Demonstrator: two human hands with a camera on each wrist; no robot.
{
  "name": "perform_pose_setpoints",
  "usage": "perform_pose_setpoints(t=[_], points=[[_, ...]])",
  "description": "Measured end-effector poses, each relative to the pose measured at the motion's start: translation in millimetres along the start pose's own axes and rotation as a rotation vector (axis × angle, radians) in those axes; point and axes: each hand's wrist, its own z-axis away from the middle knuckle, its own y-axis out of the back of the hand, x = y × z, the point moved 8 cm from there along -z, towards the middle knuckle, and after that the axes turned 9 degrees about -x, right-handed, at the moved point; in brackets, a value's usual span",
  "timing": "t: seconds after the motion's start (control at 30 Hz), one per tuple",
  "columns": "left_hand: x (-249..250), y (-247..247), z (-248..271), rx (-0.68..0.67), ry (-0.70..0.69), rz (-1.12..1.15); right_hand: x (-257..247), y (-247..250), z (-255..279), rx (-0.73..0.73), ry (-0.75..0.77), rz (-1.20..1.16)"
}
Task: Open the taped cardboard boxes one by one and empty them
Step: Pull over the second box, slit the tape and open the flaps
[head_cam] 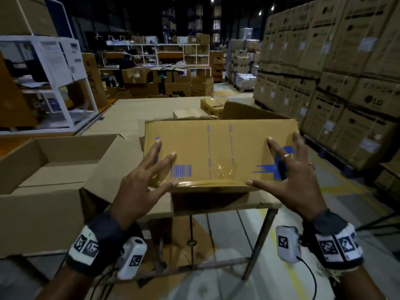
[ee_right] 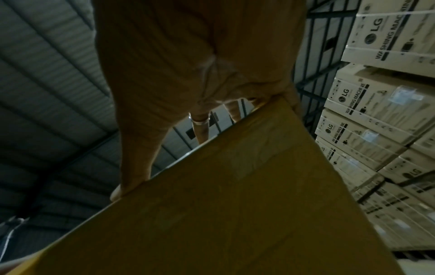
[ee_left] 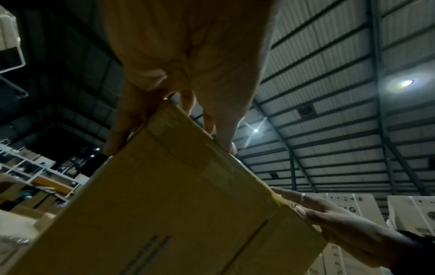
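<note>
Left hand point(head_cam: 138, 180) spread flat on the top face of the taped cardboard box point(head_cam: 218, 152), fingers straight and splayed, thumb at the near edge; nothing curled round it. Right hand point(head_cam: 287, 176) same on the right side: fingers straight, one over the far right corner, thumb on the near edge by the clear tape point(head_cam: 216, 181). Both hands flat, pressing or steadying rather than gripping. Likely reason: holding the box square so the tape seam can be got at.

Box is tilted, near edge propped on a cardboard sheet that covers the desk point(head_cam: 266, 205), top face angled toward the person, which puts the seam in reach. Still sealed; tape runs over the near edge. Left wrist view confirms fingers along the top edge and thumb down the side.

Open empty carton point(head_cam: 49, 167) just left of the desk, probably for contents or already done. Stacked appliance boxes point(head_cam: 346, 87) on the right, well apart.
</note>
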Motion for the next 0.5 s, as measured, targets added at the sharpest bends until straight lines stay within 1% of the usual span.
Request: perform_pose_setpoints(t=[0.1, 0.27, 0.3, 0.37, 0.43, 0.5], points=[[-16.9, -16.7, 3.0, 0.015, -0.001, -0.004, 1.4, -21.5, -2.0, -0.004, 0.035, -0.005], [-55.9, -61.9, 5.0, 0.002, 0.135, -0.037, 21.5, -73.1, -8.4, 0.001, 0.097, -0.013], [-62.0, -72.4, 5.2, -0.012, 0.134, -0.047, 25.1, -82.9, -8.1, 0.017, 0.110, -0.007], [-73.6, -94.2, 5.0, -0.042, 0.087, -0.084, 32.2, -101.9, -8.5, 0.060, 0.141, 0.003], [-87.1, -115.6, 6.5, -0.074, 0.063, -0.095, 41.9, -123.6, -8.4, 0.080, 0.139, -0.006], [-98.5, -136.1, 9.3, -0.096, 0.069, -0.090, 55.0, -144.7, -8.2, 0.085, 0.119, -0.025]])
